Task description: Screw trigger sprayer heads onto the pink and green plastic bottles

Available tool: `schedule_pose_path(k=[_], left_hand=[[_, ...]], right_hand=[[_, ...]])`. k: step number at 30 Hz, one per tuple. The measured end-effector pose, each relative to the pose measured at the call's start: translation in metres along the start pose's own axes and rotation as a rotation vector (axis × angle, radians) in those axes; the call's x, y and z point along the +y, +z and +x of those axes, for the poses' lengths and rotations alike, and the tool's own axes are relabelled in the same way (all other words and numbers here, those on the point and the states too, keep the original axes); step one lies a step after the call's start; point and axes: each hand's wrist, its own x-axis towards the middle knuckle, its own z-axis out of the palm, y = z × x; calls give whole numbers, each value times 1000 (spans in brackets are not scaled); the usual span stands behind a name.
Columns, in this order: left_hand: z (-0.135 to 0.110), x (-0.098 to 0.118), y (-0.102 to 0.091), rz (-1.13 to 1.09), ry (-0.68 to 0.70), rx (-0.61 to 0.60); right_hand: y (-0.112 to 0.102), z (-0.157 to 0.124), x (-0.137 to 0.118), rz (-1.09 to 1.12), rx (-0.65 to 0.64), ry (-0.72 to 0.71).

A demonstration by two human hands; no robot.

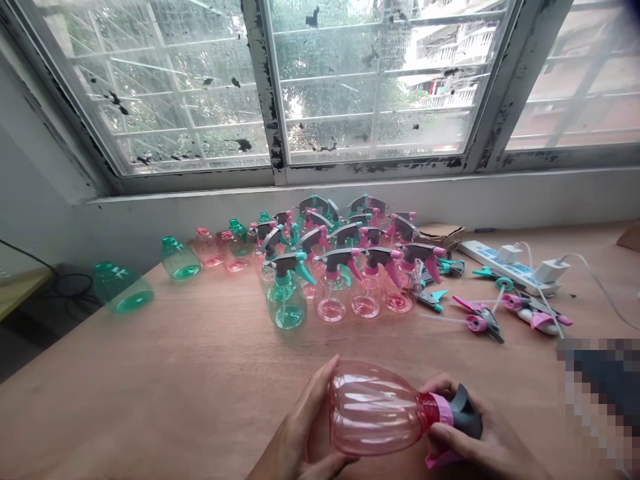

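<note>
A clear pink spray bottle (pixel 375 408) lies on its side in the air above the near part of the table, its base to the left. My left hand (pixel 313 423) is wrapped round the base end. At the neck, my right hand (pixel 463 427) grips the pink collar and the dark grey spray head (pixel 465 410); part of its pink trigger shows below. Beyond my hands stands a group of pink and green spray bottles with heads fitted, a green one (pixel 287 303) at the front left.
Bottles without heads, such as a green one (pixel 181 259), stand to the left near the table (pixel 150 380) edge. Loose spray heads (pixel 483 319) lie at the right. Behind them is a white power strip (pixel 510 267) with cables. A window (pixel 375 80) spans the back wall.
</note>
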Motion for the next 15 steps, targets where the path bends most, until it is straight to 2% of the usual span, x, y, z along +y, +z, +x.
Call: schedule_pose_path(k=[6, 9, 12, 15], left_hand=[[-3, 1, 0, -99, -22, -22], [-3, 1, 0, -71, -22, -10], [-2, 2, 2, -41, -40, 26], [-3, 4, 4, -96, -63, 2]], right_hand=[[4, -3, -1, -4, 42, 58], [4, -3, -1, -26, 49, 79], [3, -2, -1, -21, 21, 49], [3, -1, -2, 33, -9, 40]])
